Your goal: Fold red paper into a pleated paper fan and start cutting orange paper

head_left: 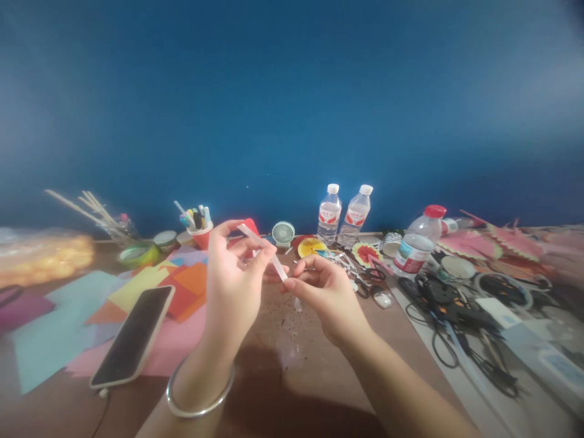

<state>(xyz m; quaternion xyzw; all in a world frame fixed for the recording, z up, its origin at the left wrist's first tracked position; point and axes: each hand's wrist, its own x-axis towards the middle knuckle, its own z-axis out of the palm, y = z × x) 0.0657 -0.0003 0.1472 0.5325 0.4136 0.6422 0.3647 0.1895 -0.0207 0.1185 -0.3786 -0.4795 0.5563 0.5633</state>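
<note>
Whitish and faintly see-through, the narrow strip (278, 267) is held up between your two hands above the brown table (262, 365), its long axis slanting from a raised end on your left down to a low end on your right. Your left hand (235, 274) grasps it partway along with the thumb laid over it, while your right hand (329, 293) pinches the low end and so is nearer that tip. It looks flat and straight, and behind its raised part shows a red piece (250, 226), though I cannot tell whether your left hand grips that too.
</note>
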